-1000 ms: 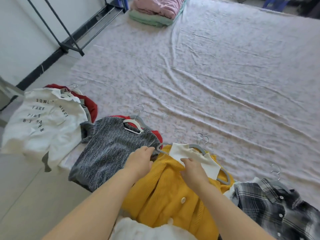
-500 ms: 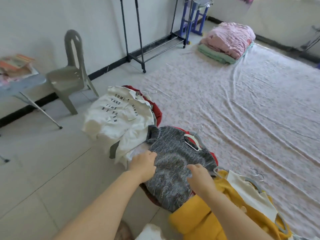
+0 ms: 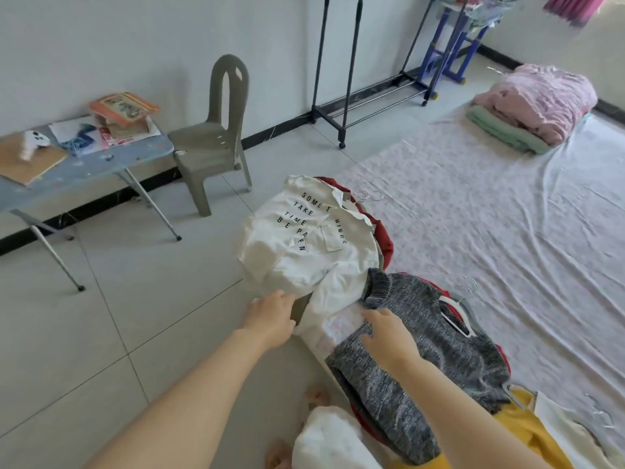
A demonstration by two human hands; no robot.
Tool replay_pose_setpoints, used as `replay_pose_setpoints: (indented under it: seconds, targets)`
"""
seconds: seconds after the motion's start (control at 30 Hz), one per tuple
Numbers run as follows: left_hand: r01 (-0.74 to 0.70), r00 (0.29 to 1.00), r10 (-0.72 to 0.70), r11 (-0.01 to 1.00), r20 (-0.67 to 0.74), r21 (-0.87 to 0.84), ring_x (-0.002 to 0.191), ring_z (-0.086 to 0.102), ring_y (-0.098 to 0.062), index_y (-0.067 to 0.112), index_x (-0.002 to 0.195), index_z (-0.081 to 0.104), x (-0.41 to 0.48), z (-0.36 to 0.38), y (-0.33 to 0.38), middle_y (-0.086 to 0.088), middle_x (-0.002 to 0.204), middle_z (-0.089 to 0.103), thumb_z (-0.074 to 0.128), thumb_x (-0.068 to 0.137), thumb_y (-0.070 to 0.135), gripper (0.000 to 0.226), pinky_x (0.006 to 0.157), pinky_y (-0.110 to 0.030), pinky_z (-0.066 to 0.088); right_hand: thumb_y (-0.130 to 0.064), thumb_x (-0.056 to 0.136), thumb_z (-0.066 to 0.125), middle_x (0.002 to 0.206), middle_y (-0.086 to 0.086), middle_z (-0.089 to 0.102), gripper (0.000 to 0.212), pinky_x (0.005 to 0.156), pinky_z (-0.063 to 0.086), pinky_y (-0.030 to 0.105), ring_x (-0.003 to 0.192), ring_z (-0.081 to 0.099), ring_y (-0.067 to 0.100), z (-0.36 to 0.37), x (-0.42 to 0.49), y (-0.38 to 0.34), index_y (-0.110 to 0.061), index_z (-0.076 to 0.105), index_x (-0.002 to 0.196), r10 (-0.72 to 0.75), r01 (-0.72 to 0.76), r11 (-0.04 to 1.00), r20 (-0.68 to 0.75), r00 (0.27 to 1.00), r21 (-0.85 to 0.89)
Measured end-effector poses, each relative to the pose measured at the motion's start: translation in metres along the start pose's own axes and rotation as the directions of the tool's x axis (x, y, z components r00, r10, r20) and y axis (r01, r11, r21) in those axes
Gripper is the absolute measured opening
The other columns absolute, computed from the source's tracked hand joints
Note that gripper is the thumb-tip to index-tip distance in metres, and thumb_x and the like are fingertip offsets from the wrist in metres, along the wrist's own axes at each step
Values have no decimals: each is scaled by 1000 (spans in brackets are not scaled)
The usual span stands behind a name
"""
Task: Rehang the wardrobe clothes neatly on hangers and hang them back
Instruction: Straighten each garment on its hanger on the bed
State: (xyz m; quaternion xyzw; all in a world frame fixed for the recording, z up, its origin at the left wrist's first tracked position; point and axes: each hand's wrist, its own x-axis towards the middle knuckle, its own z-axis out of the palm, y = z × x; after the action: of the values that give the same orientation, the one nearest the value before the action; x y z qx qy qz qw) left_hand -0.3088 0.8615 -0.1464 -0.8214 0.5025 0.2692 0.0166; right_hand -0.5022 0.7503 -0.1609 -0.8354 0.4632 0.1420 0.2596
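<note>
A person kneels over clothes heaped along the edge of a low bed (image 3: 507, 214), lower centre of the frame. The right hand (image 3: 389, 333) lies released, fingers spread flat, on a grey knit sweater (image 3: 422, 360) with a white hanger (image 3: 457, 320) at its neck. The left hand (image 3: 270, 319) touches the hem of a white lettered shirt (image 3: 314, 252) just left of the sweater; whether it is grasping the cloth cannot be told. A black clothes rack (image 3: 351, 62) stands against the wall, top centre.
</note>
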Motion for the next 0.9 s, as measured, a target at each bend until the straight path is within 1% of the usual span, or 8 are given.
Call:
replay_pose_setpoints:
  seconds: [0.1,0.2,0.3,0.47,0.57,0.67,0.83,0.9]
  targets:
    - [1,1000,-1,1000,18,10,116,48,-31,17,128,42,28,-14,-17,-4,132,44,50,90,30,41,96,-38,38,-22,92,53,139,5,39,48,93,48,39,122,45,24,-3,34,-17,-21,39,138,-4,3,1000,6,1000,2]
    - [-19,1000,19,999,17,46,115,48,-31,18,127,42,66,-36,-34,-4,129,46,50,88,29,41,93,-37,38,-24,91,55,137,4,42,48,92,48,39,117,49,24,-6,77,-33,-20,40,137,-15,15,999,9,1000,31]
    - [-11,999,8,998,49,58,119,46,-29,19,130,41,105,-63,-50,-5,132,45,50,89,27,43,95,-37,37,-24,91,55,135,4,44,48,92,47,35,113,52,21,-16,119,-48,-18,41,137,-18,17,998,23,1000,58]
    - [-17,998,11,995,56,102,120,44,-27,20,132,38,167,-109,-63,-5,133,43,45,88,23,44,94,-37,36,-24,92,54,137,4,41,49,95,43,31,122,46,20,-41,173,-67,-19,39,138,8,-12,995,48,999,95]
    - [-54,997,50,996,61,77,123,41,-26,21,135,35,197,-129,-62,-4,137,41,44,89,20,48,95,-36,34,-23,91,54,136,4,42,49,96,42,32,123,45,21,-57,198,-73,-19,40,137,53,-57,991,36,998,124]
    - [-123,987,110,986,114,111,126,38,-26,21,138,33,227,-142,-62,-4,140,38,45,90,23,49,99,-36,32,-23,90,55,134,4,45,49,94,40,30,120,47,22,-69,221,-76,-20,42,136,102,-103,985,14,995,140]
    - [-237,963,214,961,164,139,119,44,-25,18,131,38,286,-162,-64,-4,132,43,44,90,22,42,93,-35,35,-22,90,55,135,3,44,48,95,39,28,121,46,19,-78,257,-79,-20,42,137,224,-222,957,10,975,190]
    - [-286,947,257,948,192,141,118,45,-26,18,130,39,312,-169,-67,-4,132,43,44,91,22,40,94,-35,35,-23,90,55,134,1,45,48,95,40,28,122,45,19,-83,272,-83,-21,43,137,286,-280,937,-2,958,211]
